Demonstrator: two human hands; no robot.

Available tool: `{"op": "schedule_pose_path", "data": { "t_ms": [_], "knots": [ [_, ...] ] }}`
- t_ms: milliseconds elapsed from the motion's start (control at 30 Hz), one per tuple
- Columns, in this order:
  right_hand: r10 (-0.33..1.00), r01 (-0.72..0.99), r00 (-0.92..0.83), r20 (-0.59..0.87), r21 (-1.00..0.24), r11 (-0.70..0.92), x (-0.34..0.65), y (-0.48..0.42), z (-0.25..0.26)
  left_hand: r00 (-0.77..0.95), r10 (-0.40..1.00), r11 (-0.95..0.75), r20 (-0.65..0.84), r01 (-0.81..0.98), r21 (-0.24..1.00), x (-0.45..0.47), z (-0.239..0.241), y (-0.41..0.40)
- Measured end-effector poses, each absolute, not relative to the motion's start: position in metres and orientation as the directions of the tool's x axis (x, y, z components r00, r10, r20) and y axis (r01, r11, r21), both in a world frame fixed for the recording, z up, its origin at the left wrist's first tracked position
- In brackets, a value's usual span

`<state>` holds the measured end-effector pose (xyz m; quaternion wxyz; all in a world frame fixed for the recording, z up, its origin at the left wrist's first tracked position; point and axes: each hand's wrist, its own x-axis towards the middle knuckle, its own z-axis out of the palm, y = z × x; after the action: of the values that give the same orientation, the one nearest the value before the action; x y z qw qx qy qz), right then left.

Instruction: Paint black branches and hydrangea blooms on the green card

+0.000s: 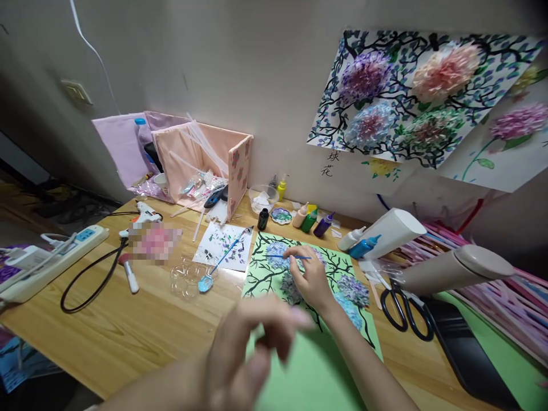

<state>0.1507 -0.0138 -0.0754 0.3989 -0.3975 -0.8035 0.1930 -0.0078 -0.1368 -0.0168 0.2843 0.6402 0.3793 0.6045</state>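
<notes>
My right hand [309,277] is closed around a thin blue paintbrush [302,257], held over the upper part of a green sheet [257,275]. Black branches are painted on that sheet, and it bears several ruffled flowers, including a purple one [353,290] and a light blue one [350,313]. Nearer to me, my left hand [261,342] hovers above the sheet's lower part, blurred. Its fingers are loosely bent and apart, with nothing visible between them. A second blue paintbrush [229,253] lies across a paint-spotted white paper [216,242], left of the sheet.
Paint bottles [310,220] and a black ink bottle [263,219] stand behind the sheet. Black-handled scissors [406,311], a grey flask [458,271] and a dark tray [466,348] are at right. A glue gun [148,212] and power strip [55,260] lie left, near a pink box [240,165].
</notes>
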Motion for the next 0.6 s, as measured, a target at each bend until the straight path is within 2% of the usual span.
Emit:
{"op": "schedule_pose_path", "data": {
  "t_ms": [67, 167, 233, 367, 600],
  "knots": [
    [0.793, 0.475, -0.357, 0.493, -0.635, 0.609, 0.151, -0.013, -0.078, -0.082, 0.872, -0.454, 0.482, 0.23, 0.861, -0.009, -0.042, -0.1],
    [0.824, 0.478, -0.32, 0.468, -0.671, 0.567, 0.149, -0.013, -0.082, -0.284, 0.904, -0.205, 0.321, 0.37, 0.906, -0.018, -0.084, -0.06],
    [0.837, 0.483, -0.312, 0.45, -0.683, 0.547, 0.148, -0.014, -0.083, -0.341, 0.887, -0.145, 0.311, 0.435, 0.889, -0.028, -0.106, -0.048],
    [0.833, 0.484, -0.334, 0.442, -0.678, 0.553, 0.147, -0.014, -0.085, -0.349, 0.887, -0.068, 0.301, 0.546, 0.835, -0.045, -0.126, -0.045],
    [0.854, 0.486, -0.332, 0.401, -0.703, 0.519, 0.148, -0.011, -0.087, -0.294, 0.922, -0.033, 0.25, 0.586, 0.809, -0.045, -0.132, -0.045]
  ]
}}
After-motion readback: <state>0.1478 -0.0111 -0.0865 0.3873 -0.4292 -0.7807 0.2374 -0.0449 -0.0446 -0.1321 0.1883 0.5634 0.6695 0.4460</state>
